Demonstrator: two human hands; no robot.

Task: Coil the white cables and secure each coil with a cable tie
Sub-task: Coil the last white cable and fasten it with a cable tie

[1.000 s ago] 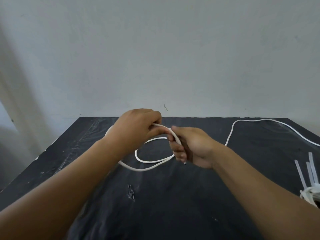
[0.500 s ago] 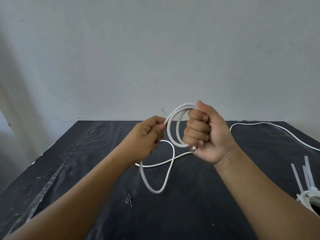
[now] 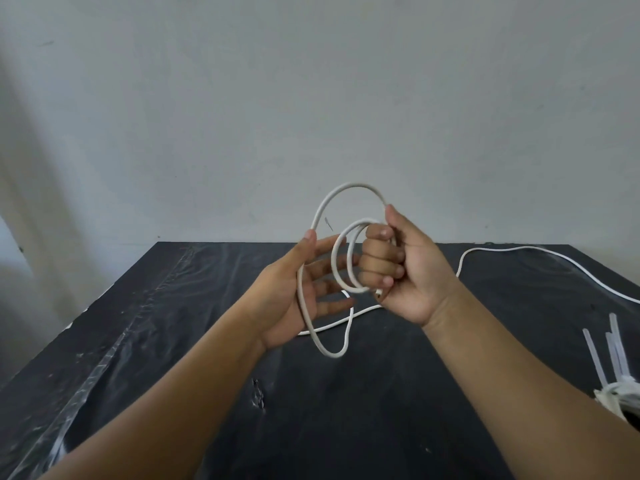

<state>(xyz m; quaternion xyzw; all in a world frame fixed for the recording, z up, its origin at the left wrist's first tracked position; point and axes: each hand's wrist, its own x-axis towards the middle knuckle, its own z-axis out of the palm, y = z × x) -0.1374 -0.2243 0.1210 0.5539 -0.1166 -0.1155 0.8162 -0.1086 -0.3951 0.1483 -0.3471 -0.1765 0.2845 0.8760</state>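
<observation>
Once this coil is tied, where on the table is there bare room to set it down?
Bare: the table from its left edge to the left arm, and the near strip between that and the right arm. Crowded: right edge, with cable ties and a white bundle; far right, where the cable trails.

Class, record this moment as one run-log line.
phase: coiling | right hand: grips white cable loops | left hand: open, cable across palm | cable ties: table right edge | coil: untied
</observation>
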